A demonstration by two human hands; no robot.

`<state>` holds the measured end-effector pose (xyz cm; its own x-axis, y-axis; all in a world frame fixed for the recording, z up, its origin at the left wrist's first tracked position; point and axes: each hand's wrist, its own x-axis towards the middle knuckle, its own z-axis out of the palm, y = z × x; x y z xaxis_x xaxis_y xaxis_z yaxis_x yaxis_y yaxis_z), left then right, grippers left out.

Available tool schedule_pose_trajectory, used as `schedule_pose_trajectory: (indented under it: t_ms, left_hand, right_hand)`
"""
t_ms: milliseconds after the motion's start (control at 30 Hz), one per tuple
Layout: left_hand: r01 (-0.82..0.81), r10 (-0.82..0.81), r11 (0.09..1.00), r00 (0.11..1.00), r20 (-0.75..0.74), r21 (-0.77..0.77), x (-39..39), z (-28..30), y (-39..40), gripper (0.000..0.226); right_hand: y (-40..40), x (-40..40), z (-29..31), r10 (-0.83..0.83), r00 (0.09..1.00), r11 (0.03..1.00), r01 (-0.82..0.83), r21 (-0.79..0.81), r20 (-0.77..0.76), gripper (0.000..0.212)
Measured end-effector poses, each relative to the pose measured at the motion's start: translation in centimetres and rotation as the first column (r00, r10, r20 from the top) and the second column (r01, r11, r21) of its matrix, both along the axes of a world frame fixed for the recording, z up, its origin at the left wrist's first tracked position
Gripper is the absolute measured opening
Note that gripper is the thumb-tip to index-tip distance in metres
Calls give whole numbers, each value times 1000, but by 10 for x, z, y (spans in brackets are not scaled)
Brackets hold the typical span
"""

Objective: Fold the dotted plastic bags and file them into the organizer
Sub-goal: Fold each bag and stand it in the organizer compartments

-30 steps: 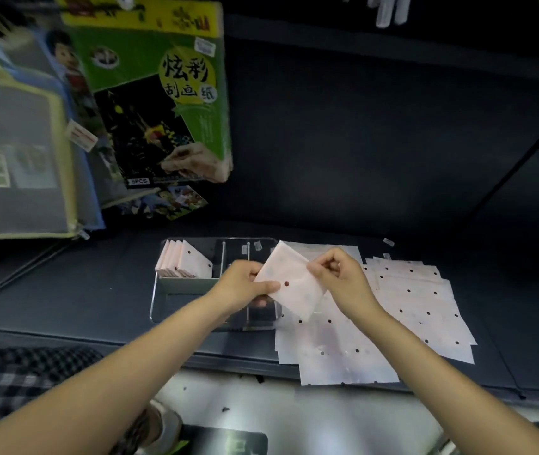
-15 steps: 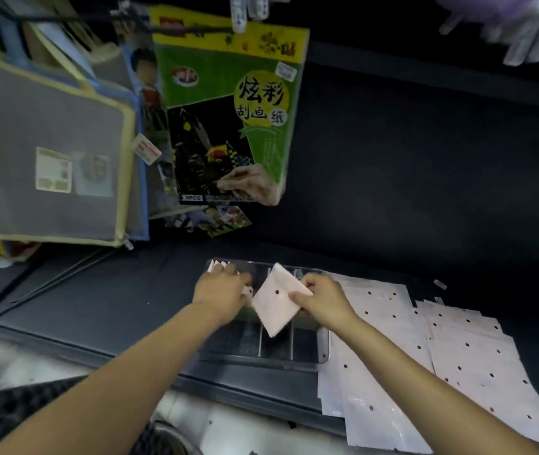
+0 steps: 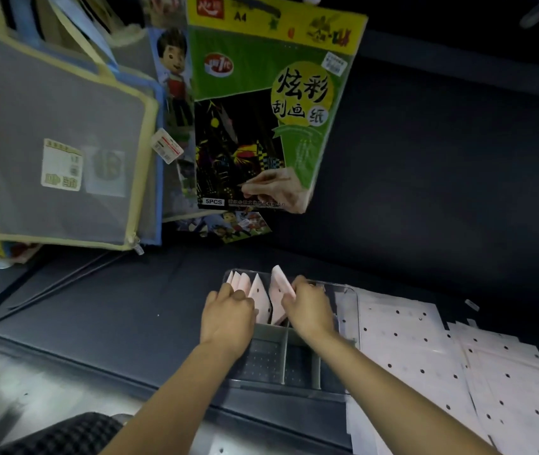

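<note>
The right hand [image 3: 309,308] pinched a folded dotted bag [image 3: 278,298] by its upper edge and held it tilted, its lower part already down in the far compartment of the clear organizer [image 3: 348,298]. The left hand [image 3: 228,318] lay at nine o'clock of that bag, fingers curled against the filed bags [image 3: 245,285]; whether it gripped them or only pressed them back could not be told. Those filed bags stood on edge, leaning, at the far left of the same compartment.

The bag looked very light, thin and limp, probably slick, so it would likely spring open unless pinched across the fold. A hold near the top corner, as shown, seemed right, since it left the bottom edge free to slide down.

Room was tight. The organizer's rim and its inner dividers [image 3: 285,354] hemmed the slot, and the leaning stack could flop into the gap if released. The near compartments, at six o'clock of the hands, showed nothing inside.

At three o'clock of the organizer, flat unfolded bags [image 3: 425,349] lay overlapping on the dark desk [image 3: 113,307], running off toward five o'clock near the desk edge. Packets hung overhead at twelve o'clock, well apart from the hands.
</note>
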<state>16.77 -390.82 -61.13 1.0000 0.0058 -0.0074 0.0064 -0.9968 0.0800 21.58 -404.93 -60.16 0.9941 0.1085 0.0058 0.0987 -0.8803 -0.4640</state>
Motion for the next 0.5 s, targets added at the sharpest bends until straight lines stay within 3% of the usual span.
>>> schedule_pose_trajectory:
  t_ms: [100, 267, 367, 433, 500]
  left_hand:
    - [25, -24, 998, 999, 27, -49, -2, -3, 3, 33]
    - [-1, 23, 989, 989, 149, -147, -1, -6, 7, 28]
    - [50, -36, 990, 994, 106, -135, 0, -12, 8, 36]
    - [51, -48, 995, 998, 39, -89, 0, -15, 10, 39]
    - [42, -42, 999, 999, -3, -17, 0, -16, 13, 41]
  right_hand:
    - [15, 1, -11, 27, 997, 999, -30, -29, -73, 18]
    - [27, -3, -25, 197, 937, 969, -142, 201, -289, 29]
    - [23, -6, -23, 357, 856, 928, -278, 249, -374, 34]
    - [13, -11, -19, 391, 846, 913, -306, 270, -364, 34]
    - [-6, -20, -12, 348, 898, 912, -259, 318, -267, 35]
